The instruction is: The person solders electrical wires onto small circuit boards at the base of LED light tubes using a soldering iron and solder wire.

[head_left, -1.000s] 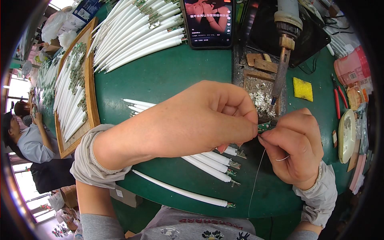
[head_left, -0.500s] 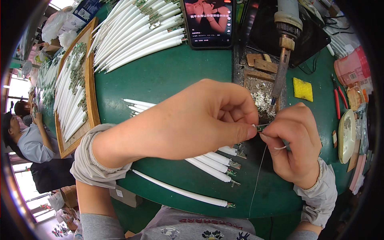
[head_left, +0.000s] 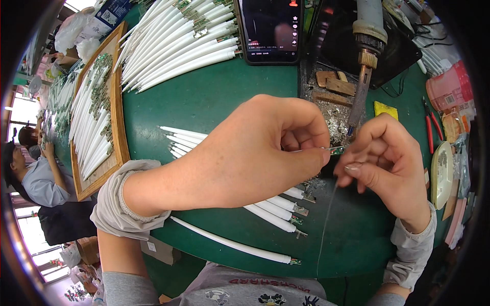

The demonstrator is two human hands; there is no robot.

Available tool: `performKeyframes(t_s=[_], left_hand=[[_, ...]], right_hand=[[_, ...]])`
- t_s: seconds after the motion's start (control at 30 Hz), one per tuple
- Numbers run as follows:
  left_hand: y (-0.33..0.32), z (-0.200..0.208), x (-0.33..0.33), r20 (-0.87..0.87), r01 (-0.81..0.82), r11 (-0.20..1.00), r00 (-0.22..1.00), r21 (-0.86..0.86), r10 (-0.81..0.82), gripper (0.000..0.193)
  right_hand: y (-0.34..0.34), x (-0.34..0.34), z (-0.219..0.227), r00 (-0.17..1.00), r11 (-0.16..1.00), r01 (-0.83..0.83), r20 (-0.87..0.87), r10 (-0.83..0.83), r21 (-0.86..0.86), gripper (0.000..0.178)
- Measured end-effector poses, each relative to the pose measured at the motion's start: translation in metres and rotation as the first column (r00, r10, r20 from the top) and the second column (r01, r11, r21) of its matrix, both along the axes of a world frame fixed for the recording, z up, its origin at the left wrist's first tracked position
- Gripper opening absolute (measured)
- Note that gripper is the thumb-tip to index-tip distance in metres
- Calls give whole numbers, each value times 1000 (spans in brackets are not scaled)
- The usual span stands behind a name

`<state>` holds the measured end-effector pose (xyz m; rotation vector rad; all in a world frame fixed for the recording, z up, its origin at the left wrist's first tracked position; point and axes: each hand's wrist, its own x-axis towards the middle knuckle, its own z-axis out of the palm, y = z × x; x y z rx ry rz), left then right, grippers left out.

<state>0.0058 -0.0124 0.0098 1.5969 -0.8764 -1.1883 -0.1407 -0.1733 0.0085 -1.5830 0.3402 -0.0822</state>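
My left hand (head_left: 275, 153) is closed in a pinch between thumb and forefinger on a small green circuit board (head_left: 335, 151). Only the board's end pokes out past the fingertips. To the right of it, my right hand (head_left: 390, 168) has its fingers curled, partly smeared by motion. A thin solder-like wire (head_left: 326, 224) runs from its fingertips down to the table's front edge. Just behind the board, the tip of a soldering iron (head_left: 364, 76) points downward. Under my left wrist lie several white taper sticks (head_left: 270, 214) with small boards on their ends. One more stick (head_left: 229, 239) lies nearer me.
Many white sticks (head_left: 178, 48) are piled at the back, and others fill a wooden-framed tray (head_left: 120, 102) at left. A phone (head_left: 270, 30), a yellow sponge (head_left: 386, 109), red-handled pliers (head_left: 433, 127) and a pale dish (head_left: 442, 173) lie around. Other people sit at far left.
My right hand has drawn away to the right from the left fingertips, and its fingers have loosened. The board end shows more now. My left hand has barely moved.
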Motion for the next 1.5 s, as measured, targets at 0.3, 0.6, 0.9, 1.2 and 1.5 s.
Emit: performKeyframes(t_s=[0.3,0.6,0.9,1.2,1.5], left_hand=[[-2,0,1,5,-24,994,1000,-104,25,7],[-1,0,0,-60,-43,982,998,-186,33,7],[0,3,2,-40,-30,991,999,-127,25,7],[0,4,0,-114,-34,997,993,-71,26,7],[2,4,-1,-194,-18,999,981,-50,8,5]], right_hand=[[6,-2,-6,996,993,1,94,11,-122,14],[11,-4,-13,973,967,91,228,-35,-240,13],[8,-5,-16,961,955,103,277,-23,-277,15],[6,-8,-18,960,985,110,270,-72,-129,14],[3,-6,-25,963,984,71,270,-25,-160,11]])
